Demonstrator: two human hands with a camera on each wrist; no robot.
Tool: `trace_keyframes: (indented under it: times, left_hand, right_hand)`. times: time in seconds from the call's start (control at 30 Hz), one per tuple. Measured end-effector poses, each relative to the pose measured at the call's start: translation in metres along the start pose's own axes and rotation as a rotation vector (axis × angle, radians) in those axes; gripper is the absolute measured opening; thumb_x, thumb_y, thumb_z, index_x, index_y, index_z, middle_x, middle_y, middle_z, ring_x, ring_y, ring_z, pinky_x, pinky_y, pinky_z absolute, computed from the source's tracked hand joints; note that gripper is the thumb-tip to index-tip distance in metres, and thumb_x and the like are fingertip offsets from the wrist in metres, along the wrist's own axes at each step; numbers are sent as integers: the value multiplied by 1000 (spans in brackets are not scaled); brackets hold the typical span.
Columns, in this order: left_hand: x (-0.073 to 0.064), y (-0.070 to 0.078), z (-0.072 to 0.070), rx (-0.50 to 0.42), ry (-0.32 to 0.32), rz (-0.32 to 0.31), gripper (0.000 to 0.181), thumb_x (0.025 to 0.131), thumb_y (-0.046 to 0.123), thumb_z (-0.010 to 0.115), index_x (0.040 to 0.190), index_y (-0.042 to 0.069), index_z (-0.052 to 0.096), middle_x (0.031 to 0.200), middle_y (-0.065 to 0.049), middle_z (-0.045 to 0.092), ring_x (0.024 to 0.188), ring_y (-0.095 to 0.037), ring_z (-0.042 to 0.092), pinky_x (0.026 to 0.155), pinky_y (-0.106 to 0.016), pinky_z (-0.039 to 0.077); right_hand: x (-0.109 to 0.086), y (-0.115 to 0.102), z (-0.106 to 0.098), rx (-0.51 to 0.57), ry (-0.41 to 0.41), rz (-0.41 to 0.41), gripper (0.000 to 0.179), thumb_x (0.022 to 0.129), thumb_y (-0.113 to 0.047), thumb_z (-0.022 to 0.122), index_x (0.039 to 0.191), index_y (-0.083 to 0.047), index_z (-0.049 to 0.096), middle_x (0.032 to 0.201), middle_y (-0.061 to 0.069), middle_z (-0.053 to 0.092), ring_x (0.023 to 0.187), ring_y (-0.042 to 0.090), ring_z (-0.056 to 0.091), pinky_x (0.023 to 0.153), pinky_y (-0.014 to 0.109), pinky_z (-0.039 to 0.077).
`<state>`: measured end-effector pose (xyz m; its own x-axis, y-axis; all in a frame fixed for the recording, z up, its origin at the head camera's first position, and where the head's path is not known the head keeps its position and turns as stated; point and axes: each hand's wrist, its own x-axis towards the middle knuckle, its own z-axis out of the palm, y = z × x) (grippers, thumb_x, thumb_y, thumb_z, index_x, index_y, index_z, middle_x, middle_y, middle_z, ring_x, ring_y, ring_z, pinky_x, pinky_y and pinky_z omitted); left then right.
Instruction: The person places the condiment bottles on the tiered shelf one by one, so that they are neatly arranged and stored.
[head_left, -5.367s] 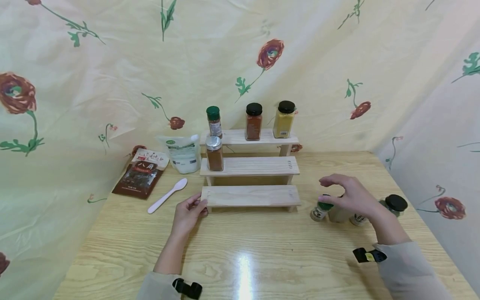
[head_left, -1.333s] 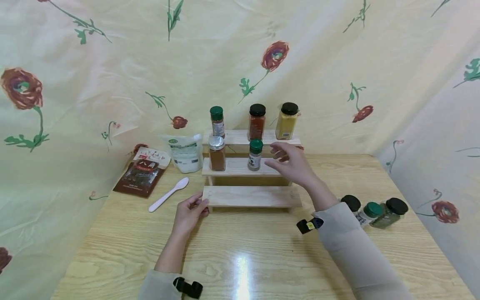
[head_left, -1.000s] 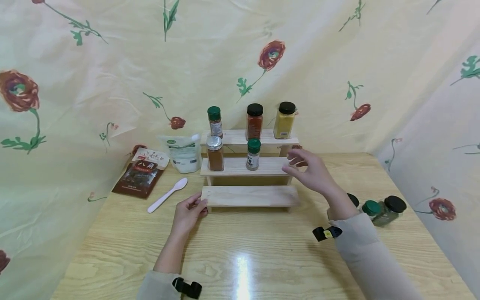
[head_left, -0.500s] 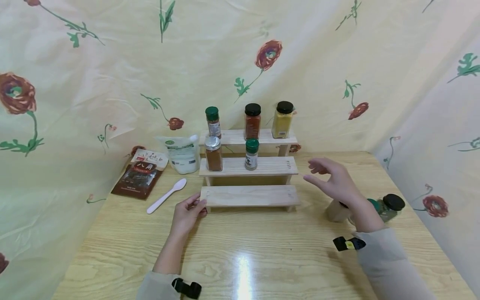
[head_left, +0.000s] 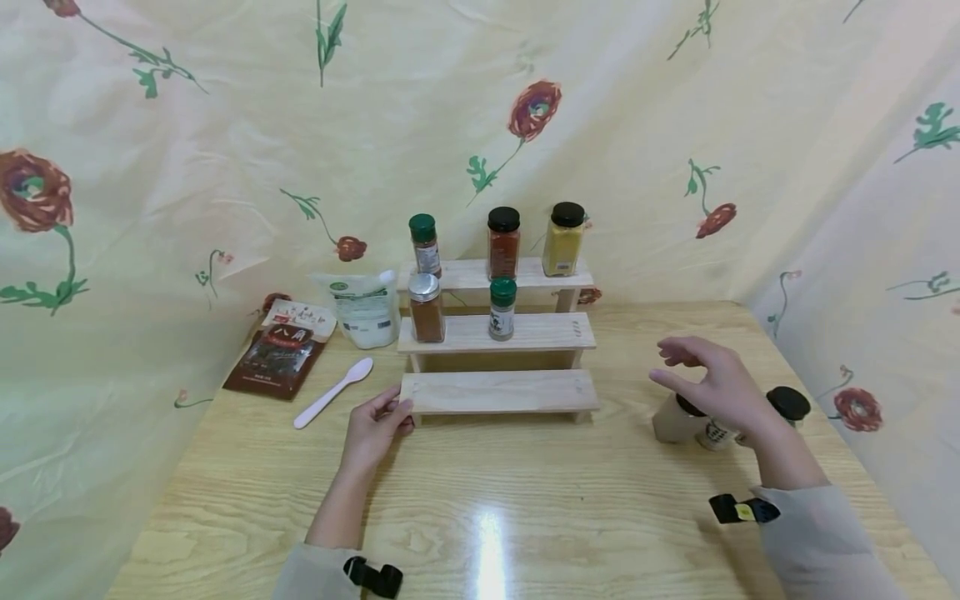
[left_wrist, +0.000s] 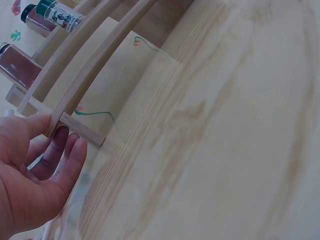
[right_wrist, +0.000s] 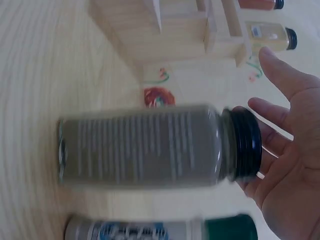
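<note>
My left hand (head_left: 372,435) pinches the left end of the lowest step of a three-tier wooden spice rack (head_left: 498,392), thumb on top and fingers beside the edge in the left wrist view. My right hand (head_left: 718,387) hovers with parted, relaxed fingers over jars at the right. Closest to it is a black-lidded jar of greyish-brown powder (right_wrist: 140,145), with the fingers behind its lid in the right wrist view; contact is unclear. Beside that jar stands a green-capped shaker (right_wrist: 230,228). On the middle tier are a silver-capped jar of brown powder (head_left: 427,317) and a green-capped shaker (head_left: 502,317).
The top tier bears a green-capped bottle (head_left: 426,250), a red-brown spice jar (head_left: 503,246) and a yellow powder jar (head_left: 564,246). Left of the rack lie a brown packet (head_left: 281,354), a white pouch (head_left: 366,312) and a white spoon (head_left: 333,393). Another black-lidded jar (head_left: 789,402) stands far right.
The green-capped shaker has gone from the right of the table to the middle tier. My right hand has let go of it and moved back right, over the jars. The left hand stays put.
</note>
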<state>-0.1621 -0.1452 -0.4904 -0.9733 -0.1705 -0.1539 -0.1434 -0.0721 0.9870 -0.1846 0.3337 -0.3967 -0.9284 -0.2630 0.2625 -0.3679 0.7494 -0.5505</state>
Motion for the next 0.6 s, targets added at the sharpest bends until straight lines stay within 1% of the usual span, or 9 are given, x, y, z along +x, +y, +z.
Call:
trace_keyframes:
  times: [0.1, 0.17, 0.2, 0.23, 0.33, 0.4, 0.47, 0.5, 0.6]
  left_hand:
    - [0, -2, -1, -5, -4, 6, 42, 96, 0, 68, 135, -9, 58, 94, -9, 58, 76, -15, 70, 73, -28, 65]
    - [1, -2, -1, -6, -3, 5, 41, 96, -1, 68, 135, -8, 59, 94, -8, 59, 76, -15, 70, 73, -28, 65]
    - [1, -2, -1, -5, -2, 4, 41, 96, 0, 68, 135, -8, 59, 94, -8, 59, 77, -15, 70, 73, -28, 65]
    - [1, -3, -1, -4, -2, 4, 41, 96, 0, 68, 135, -8, 59, 94, -8, 59, 77, -15, 70, 73, -28, 65]
    - [2, -3, 0, 0, -1, 3, 42, 96, 0, 68, 136, -6, 60, 94, -8, 60, 77, -15, 70, 74, -28, 65]
    - [2, -3, -1, 2, -3, 5, 42, 96, 0, 69, 136, -6, 59, 94, -8, 60, 77, -15, 70, 74, -28, 65]
    - [2, -3, -1, 5, -6, 7, 43, 95, 1, 69, 137, -6, 59, 94, -8, 61, 77, -15, 70, 75, -28, 65]
    - [2, -3, -1, 7, -7, 7, 43, 95, 1, 69, 137, -7, 59, 94, -8, 61, 77, -14, 70, 75, -28, 65]
    - [1, -2, -1, 11, -6, 6, 43, 95, 2, 69, 136, -7, 59, 94, -8, 61, 78, -15, 70, 75, -28, 65]
  right_hand:
    - [-7, 6, -3, -24, 2, 9, 49, 94, -27, 75, 135, -3, 61, 122, 17, 67, 107, 37, 63, 79, 15, 48]
    - [-12, 10, -6, -38, 7, 12, 49, 94, -27, 76, 135, -4, 61, 121, 17, 67, 106, 37, 63, 77, 15, 49]
    - [-14, 12, -7, -46, 12, 11, 49, 94, -27, 76, 134, -4, 61, 121, 17, 68, 106, 37, 63, 77, 16, 49]
    - [-16, 14, -8, -49, 16, 10, 49, 94, -26, 76, 134, -3, 61, 121, 17, 68, 105, 37, 63, 78, 21, 51]
    - [-21, 20, -12, -61, 33, 14, 49, 93, -26, 77, 133, -4, 62, 120, 17, 68, 103, 28, 64, 78, 23, 53]
    - [-25, 24, -13, -59, 40, 17, 48, 92, -24, 78, 132, -4, 63, 119, 17, 69, 101, 22, 63, 76, 19, 52]
    - [-28, 28, -14, -59, 40, 17, 48, 90, -23, 80, 131, -4, 64, 116, 17, 69, 100, 22, 63, 73, 14, 50]
    - [-30, 30, -15, -59, 37, 17, 48, 90, -22, 80, 131, -4, 64, 115, 17, 70, 100, 24, 64, 73, 14, 50]
    - [-33, 34, -16, -59, 16, 15, 47, 88, -21, 81, 129, -4, 65, 112, 17, 70, 100, 33, 64, 73, 15, 50]
